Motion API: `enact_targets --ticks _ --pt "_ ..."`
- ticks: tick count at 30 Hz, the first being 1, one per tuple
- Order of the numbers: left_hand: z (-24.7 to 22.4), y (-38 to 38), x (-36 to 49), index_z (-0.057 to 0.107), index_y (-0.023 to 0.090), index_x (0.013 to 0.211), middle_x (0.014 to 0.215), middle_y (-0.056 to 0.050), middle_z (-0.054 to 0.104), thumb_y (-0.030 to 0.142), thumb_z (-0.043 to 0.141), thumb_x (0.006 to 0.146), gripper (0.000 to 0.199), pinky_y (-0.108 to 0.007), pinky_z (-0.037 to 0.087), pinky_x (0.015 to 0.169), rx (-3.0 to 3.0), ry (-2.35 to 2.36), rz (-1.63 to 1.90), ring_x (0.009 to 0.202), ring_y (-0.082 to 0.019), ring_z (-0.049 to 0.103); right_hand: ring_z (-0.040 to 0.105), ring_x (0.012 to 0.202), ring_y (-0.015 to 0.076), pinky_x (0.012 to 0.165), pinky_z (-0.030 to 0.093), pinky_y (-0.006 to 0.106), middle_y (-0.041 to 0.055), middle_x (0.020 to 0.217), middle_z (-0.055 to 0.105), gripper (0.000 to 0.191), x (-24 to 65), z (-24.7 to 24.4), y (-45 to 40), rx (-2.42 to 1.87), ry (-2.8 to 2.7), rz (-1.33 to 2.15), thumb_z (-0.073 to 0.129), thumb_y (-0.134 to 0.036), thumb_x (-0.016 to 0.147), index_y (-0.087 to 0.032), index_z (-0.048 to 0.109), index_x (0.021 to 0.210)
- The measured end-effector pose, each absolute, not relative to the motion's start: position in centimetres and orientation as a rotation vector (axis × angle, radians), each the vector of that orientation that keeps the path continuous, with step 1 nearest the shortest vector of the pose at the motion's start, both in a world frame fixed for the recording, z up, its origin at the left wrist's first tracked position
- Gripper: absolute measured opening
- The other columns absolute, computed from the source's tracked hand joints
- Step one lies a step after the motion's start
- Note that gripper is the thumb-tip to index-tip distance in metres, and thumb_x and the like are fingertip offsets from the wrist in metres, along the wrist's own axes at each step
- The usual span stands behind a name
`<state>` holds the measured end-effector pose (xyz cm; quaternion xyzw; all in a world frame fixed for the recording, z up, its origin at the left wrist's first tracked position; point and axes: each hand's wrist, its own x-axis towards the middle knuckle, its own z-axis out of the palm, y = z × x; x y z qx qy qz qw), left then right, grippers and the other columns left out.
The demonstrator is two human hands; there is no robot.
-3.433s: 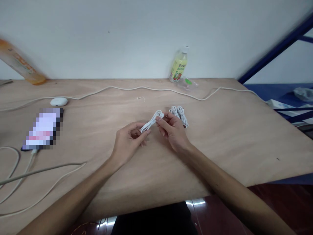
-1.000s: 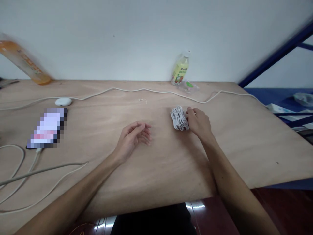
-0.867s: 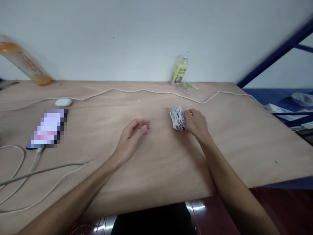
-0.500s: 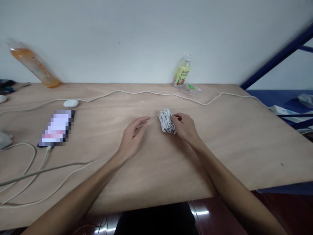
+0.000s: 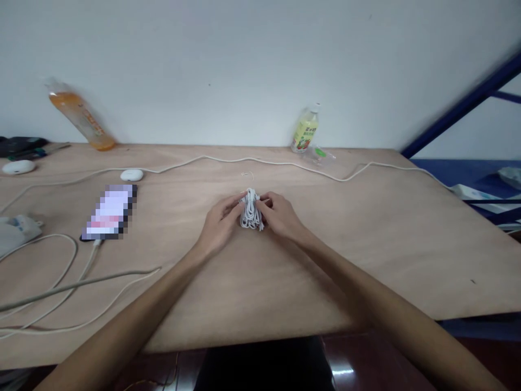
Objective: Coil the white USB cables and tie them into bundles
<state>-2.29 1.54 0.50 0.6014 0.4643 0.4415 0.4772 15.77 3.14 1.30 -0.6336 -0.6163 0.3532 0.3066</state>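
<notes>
A folded bundle of white cable point(image 5: 251, 213) is held at the middle of the wooden table, its loops facing up and toward me. My left hand point(image 5: 218, 221) grips its left side between thumb and fingers. On the right side, my right hand point(image 5: 281, 215) closes on the same bundle, with its fingertips partly hidden behind it. A short thin pale strand point(image 5: 249, 175) lies on the wood just beyond the bundle.
A long white cable point(image 5: 268, 162) crosses the table's back. At left lie a phone point(image 5: 109, 212) with a plugged-in lead, a white case point(image 5: 132, 175) and looped cables point(image 5: 77, 285). An orange bottle point(image 5: 83, 119) and a yellow-labelled bottle point(image 5: 305, 130) lean against the wall.
My right hand has brought the cable bundle leftward to my left hand. The left fingers, earlier apart from it, are now on its left side. The view has shifted slightly.
</notes>
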Motion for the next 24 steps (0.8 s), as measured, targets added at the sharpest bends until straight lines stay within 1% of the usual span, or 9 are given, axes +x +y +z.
enact_targets --ticks 4,7,10,14,15,17,20,22,24 --pt "1.0 1.1 -3.6 0.085 0.018 0.125 0.142 -0.012 0.08 0.044 0.067 0.091 0.047 -0.048 0.051 0.121 1.432 1.237 1.083 0.134 -0.035 0.073 0.074 0.07 0.0181 0.071 0.058 0.029 0.0066 0.086 0.081 0.012 13.9 1.0 3.1 -1.616 -1.636 1.037 0.064 -0.023 0.102 -0.016 0.073 0.104" --pt "1.5 0.3 -4.8 0.085 0.017 0.119 0.138 -0.013 0.082 0.042 0.067 0.09 0.042 -0.047 0.053 0.118 1.419 1.346 1.087 0.129 -0.034 0.075 0.072 0.068 0.0169 0.069 0.058 0.028 0.0053 0.085 0.079 0.011 12.8 0.8 3.0 -1.565 -1.646 1.094 0.064 -0.024 0.102 -0.017 0.071 0.105" --pt "1.9 -0.3 -5.6 0.083 0.017 0.116 0.126 -0.014 0.085 0.044 0.066 0.091 0.04 -0.046 0.057 0.11 1.416 1.432 1.063 0.118 -0.032 0.078 0.072 0.069 0.0172 0.068 0.058 0.028 0.0042 0.084 0.078 0.011 12.2 0.9 2.9 -1.51 -1.662 1.144 0.065 -0.026 0.102 -0.018 0.071 0.106" --pt "2.8 -0.1 -5.5 0.076 0.019 0.093 0.117 -0.015 0.081 0.048 0.071 0.086 0.03 -0.044 0.059 0.095 1.507 1.754 1.055 0.099 -0.029 0.077 0.07 0.067 0.0161 0.065 0.056 0.027 0.0028 0.082 0.077 0.008 11.9 1.0 2.7 -1.459 -1.632 1.211 0.064 -0.024 0.101 -0.019 0.07 0.102" --pt "3.0 0.2 -5.3 0.073 0.02 0.09 0.115 -0.015 0.079 0.046 0.074 0.084 0.028 -0.044 0.059 0.094 1.527 1.844 1.048 0.098 -0.029 0.075 0.069 0.065 0.0157 0.064 0.056 0.027 0.002 0.081 0.076 0.007 11.9 1.0 2.6 -1.461 -1.608 1.222 0.063 -0.023 0.101 -0.02 0.069 0.101" --pt "3.4 0.6 -4.8 0.067 0.022 0.083 0.099 -0.01 0.079 0.046 0.08 0.08 0.028 -0.042 0.056 0.09 1.583 1.911 0.956 0.094 -0.029 0.074 0.068 0.063 0.0154 0.063 0.055 0.027 0.0004 0.08 0.075 0.004 12.0 0.8 2.4 -1.476 -1.557 1.22 0.062 -0.022 0.1 -0.021 0.066 0.101" --pt "3.8 1.2 -4.3 0.061 0.025 0.069 0.076 -0.004 0.074 0.044 0.081 0.081 0.03 -0.038 0.052 0.082 1.629 1.872 0.782 0.082 -0.026 0.072 0.067 0.064 0.0161 0.064 0.053 0.028 -0.0014 0.078 0.072 0.002 12.0 0.4 2.1 -1.485 -1.536 1.14 0.064 -0.022 0.098 -0.023 0.061 0.098" --pt "3.9 1.3 -4.1 0.062 0.025 0.064 0.069 -0.002 0.071 0.043 0.079 0.083 0.031 -0.037 0.049 0.077 1.633 1.852 0.76 0.076 -0.025 0.07 0.067 0.066 0.0166 0.066 0.051 0.028 -0.002 0.077 0.071 0.007 12.0 0.1 1.9 -1.486 -1.543 1.072 0.065 -0.022 0.097 -0.024 0.059 0.094" --pt "4.0 1.1 -4.3 0.065 0.024 0.064 0.067 -0.002 0.072 0.042 0.077 0.082 0.028 -0.035 0.048 0.073 1.61 1.838 0.794 0.073 -0.024 0.069 0.066 0.068 0.0165 0.066 0.049 0.028 -0.0018 0.077 0.07 0.011 11.9 0.1 1.9 -1.506 -1.548 1.026 0.065 -0.023 0.097 -0.024 0.057 0.09"
